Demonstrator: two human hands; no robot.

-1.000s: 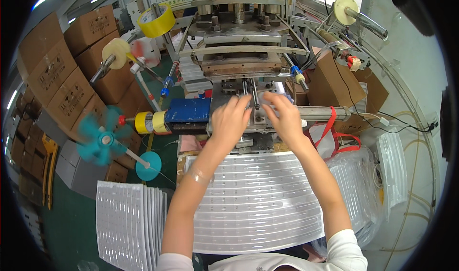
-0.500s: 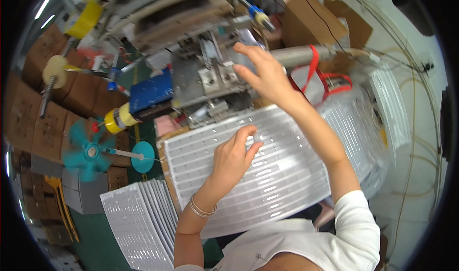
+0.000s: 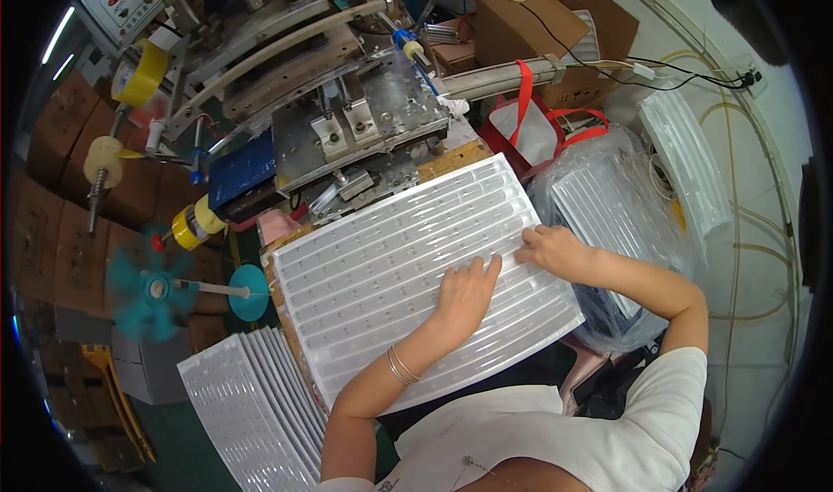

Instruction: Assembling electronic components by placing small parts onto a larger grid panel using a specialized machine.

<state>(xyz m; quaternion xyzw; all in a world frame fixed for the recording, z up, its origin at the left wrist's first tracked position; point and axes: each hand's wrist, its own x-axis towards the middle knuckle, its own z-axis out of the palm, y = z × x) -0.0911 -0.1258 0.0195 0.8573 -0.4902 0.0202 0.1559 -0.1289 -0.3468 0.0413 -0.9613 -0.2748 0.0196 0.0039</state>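
A large white panel (image 3: pixel 390 288) with rows of raised, clear-covered channels lies tilted in front of me. On its middle right rests my left hand (image 3: pixel 466 297), palm down, fingers slightly bent and apart, with thin bracelets at the wrist. Close by, toward the panel's right edge, my right hand (image 3: pixel 555 253) bends over the channels with its fingers drawn together. Whatever is at those fingertips is too small to make out. Beyond the panel is a metal press machine (image 3: pixel 356 127) with small clamp blocks on its bed; neither hand touches it.
Several similar panels (image 3: pixel 252 405) stand stacked at lower left. More channelled panels in clear plastic wrap (image 3: pixel 620 223) lie on the right, beside a red-handled bag (image 3: pixel 525 136). A teal fan (image 3: pixel 156 288) spins at left, near cardboard boxes (image 3: pixel 82 249). An open carton (image 3: pixel 529 32) sits behind.
My right hand has come down from beside the machine bed onto the panel's right side. My left hand has moved right and settled on the panel. The view has shifted.
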